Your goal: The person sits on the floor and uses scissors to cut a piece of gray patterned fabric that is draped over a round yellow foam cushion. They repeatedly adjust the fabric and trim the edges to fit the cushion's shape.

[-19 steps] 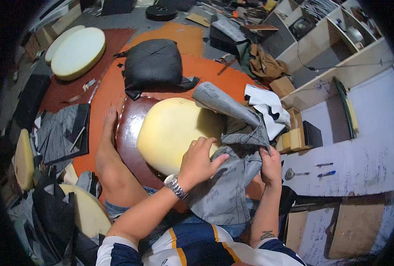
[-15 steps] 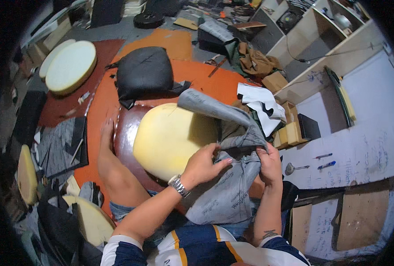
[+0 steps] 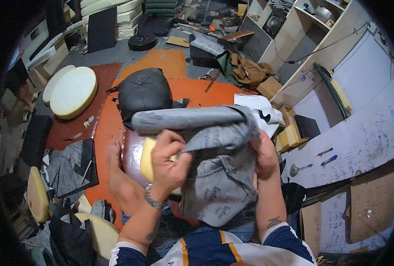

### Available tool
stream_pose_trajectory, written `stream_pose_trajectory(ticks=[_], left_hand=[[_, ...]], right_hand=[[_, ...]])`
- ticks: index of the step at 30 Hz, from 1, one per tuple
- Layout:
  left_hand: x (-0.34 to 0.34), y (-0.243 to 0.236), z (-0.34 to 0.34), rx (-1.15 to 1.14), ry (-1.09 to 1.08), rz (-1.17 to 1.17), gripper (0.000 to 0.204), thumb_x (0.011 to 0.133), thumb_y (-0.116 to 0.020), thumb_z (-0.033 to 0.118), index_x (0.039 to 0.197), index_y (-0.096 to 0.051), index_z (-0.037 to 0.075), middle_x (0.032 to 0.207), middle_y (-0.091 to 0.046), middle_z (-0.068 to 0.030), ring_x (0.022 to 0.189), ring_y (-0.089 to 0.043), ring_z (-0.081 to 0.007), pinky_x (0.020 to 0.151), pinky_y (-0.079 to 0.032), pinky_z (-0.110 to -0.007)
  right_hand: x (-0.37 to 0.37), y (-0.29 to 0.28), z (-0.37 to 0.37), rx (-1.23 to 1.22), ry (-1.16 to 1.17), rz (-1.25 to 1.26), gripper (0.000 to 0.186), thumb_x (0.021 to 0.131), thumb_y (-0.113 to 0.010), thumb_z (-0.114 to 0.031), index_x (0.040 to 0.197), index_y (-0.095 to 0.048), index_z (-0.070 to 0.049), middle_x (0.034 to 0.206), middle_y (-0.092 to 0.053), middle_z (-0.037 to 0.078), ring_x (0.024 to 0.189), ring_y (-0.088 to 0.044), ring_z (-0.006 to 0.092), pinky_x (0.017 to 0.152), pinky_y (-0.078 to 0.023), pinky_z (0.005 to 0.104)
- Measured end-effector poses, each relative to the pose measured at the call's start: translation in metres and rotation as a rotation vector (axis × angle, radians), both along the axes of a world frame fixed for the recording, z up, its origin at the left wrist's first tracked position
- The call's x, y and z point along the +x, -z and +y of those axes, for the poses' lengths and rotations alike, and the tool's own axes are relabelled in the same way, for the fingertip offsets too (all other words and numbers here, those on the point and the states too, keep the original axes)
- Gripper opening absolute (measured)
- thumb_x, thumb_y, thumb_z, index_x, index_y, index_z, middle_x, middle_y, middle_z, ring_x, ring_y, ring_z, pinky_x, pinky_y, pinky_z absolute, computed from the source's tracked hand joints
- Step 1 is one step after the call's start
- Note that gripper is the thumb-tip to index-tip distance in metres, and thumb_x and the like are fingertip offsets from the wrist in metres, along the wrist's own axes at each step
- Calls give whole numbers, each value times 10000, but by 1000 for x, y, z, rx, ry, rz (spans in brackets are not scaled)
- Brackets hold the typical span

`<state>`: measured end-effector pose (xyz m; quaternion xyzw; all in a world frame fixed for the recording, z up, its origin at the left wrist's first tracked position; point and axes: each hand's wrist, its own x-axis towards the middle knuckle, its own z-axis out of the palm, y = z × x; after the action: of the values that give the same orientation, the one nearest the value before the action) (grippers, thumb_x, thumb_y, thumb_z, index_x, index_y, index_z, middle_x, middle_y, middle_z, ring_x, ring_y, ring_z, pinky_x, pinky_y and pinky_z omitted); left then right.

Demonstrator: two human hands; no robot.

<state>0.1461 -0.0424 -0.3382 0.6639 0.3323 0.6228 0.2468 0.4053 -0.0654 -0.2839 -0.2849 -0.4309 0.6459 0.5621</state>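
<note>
Left hand [image 3: 168, 159]: fingers curled toward the thumb, pinching the left edge of the cover as far as the blur lets me tell.
Right hand [image 3: 265, 155]: clamped on the right side of the cover's gathered cloth; the two hands are apart, with the cloth between them.
Grey cover [image 3: 219, 177]: held up above the lap, a thick rolled part along its far side, a loose flap hanging near; seams show, so its pieces look already sewn together.
Yellow foam pad [image 3: 147, 155]: below and left of the cover, mostly hidden; what shows is bare, so the cover is not over it.
Maroon sheet [image 3: 132, 148]: glossy, under the pad.
In the way: the cover and left hand block most of the pad; the left leg [image 3: 128, 190] lies along its left side.
Black cushion [image 3: 144, 93]: far, just beyond the rolled cloth, apparently wrapped, on the orange sheet [image 3: 197, 91].
Far left: round foam discs [image 3: 75, 93], overlapping.
Near left: grey fabric pieces [image 3: 66, 170] lying flat.
Right: white cloth [image 3: 261, 108] just beyond the right hand, with foam blocks [image 3: 290, 138] and a black block [image 3: 307, 126] nearby.
Bench [image 3: 361, 137]: white-topped, with a blue pen [image 3: 329, 160] and a metal tool [image 3: 300, 169].
Far right: shelf unit [image 3: 290, 66] with a cord across it.
</note>
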Motion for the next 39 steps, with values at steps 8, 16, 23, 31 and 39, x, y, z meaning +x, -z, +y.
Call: stream_pose_trajectory(ticks=[8, 16, 23, 31, 39], left_hand=[[-74, 44, 38, -659, -445, -74, 350, 879, -645, 134, 617, -428, 52, 608, -431, 59, 596, -386, -63, 516, -313, -308], [-137, 58, 53, -556, -700, -331, 182, 916, -658, 144, 983, -634, -24, 912, -678, -43, 807, -609, -115, 749, -497, -264], [-149, 53, 44, -580, -610, -365, 203, 946, -629, 103, 1091, -688, -25, 950, -688, -19, 829, -604, -86, 757, -480, -239], [-159, 60, 50, -586, -618, -377, 199, 965, -646, 119, 1101, -696, -17, 974, -683, -10, 842, -580, -80, 758, -468, -236], [-171, 58, 58, -564, -636, -392, 184, 996, -660, 128, 1112, -702, -9, 1033, -703, -18, 908, -615, -95, 819, -497, -265]], right_hand=[[-58, 100, 48, -296, 38, -592, 452, 1038, -611, -404, 1277, -610, -21, 1014, -665, 8, 860, -580, 85, 758, -483, 255], [-42, 148, -16, 20, -257, -1087, 308, 911, -762, -223, 1145, -723, -27, 970, -719, 89, 848, -678, 159, 787, -545, 324], [-50, 191, -34, 27, -10, -1089, 566, 794, -856, -220, 1310, -668, -82, 980, -657, 88, 741, -617, 193, 737, -534, 341], [-58, 218, -34, 110, 346, -1407, 375, 767, -833, -175, 1099, -720, -40, 1177, -599, 169, 1047, -616, 352, 872, -519, 411], [-23, 143, -2, 317, 611, -1381, 168, 790, -776, -136, 948, -721, -122, 845, -731, 99, 868, -672, 317, 853, -442, 444]])
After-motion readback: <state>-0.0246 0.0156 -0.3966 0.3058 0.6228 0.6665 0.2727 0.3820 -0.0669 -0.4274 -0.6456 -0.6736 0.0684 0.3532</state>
